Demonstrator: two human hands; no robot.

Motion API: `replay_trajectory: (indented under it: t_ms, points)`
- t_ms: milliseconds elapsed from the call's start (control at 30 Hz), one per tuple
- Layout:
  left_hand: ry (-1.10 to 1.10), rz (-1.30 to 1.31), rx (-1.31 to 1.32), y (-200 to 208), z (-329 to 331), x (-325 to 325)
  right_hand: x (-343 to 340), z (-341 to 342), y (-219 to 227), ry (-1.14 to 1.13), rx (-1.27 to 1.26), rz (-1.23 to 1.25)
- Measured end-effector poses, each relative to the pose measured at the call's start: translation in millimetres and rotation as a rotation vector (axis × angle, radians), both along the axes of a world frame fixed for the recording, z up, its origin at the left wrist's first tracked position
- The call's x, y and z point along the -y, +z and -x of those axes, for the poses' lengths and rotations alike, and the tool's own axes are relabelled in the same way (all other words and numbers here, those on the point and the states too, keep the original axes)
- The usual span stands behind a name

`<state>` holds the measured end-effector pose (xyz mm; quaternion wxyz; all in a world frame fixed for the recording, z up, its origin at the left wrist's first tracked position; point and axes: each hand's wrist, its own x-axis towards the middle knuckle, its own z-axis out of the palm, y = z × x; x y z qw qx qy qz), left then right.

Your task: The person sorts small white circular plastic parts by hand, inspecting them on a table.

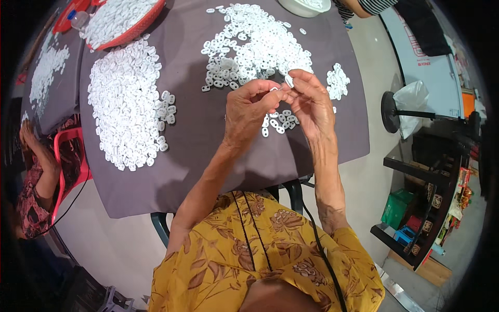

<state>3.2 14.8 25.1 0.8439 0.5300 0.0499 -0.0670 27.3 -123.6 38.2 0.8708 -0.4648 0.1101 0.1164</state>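
Over the middle of the table my two hands meet, fingertips almost touching. A small white oval piece (pixel 289 80) sits between the fingers of my right hand (pixel 314 109). My left hand (pixel 247 112) pinches thumb against fingers, with a bit of white at the tips, probably another such piece, mostly hidden. Just beyond the hands spreads a loose heap of white oval pieces (pixel 262 44), many showing two holes. Several more pieces (pixel 280 122) lie under and between my hands.
A dense pile of white pieces (pixel 125 104) covers the table's left side; a small cluster (pixel 338 82) lies right. A red basket (pixel 140 34) of pieces stands far left, a white bowl (pixel 304 9) at the back. Other people sit left and far right.
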Motion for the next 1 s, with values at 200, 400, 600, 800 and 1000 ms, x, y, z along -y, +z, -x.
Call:
replay_trajectory:
  t_ms: [200,400,600,800,1000]
  points:
    - [0.013,-0.027,0.03,2,1,1,-6,6,5,-0.034,0.079,0.126]
    - [0.033,-0.018,0.025,-1,0,4,-14,11,7,-0.108,0.231,0.375]
    - [0.058,-0.031,0.007,-1,1,3,-16,12,4,-0.117,0.29,0.473]
    - [0.066,-0.024,0.002,-2,1,3,-17,14,6,-0.105,0.308,0.578]
    - [0.083,-0.001,0.004,-4,1,4,-19,18,13,-0.103,0.309,0.711]
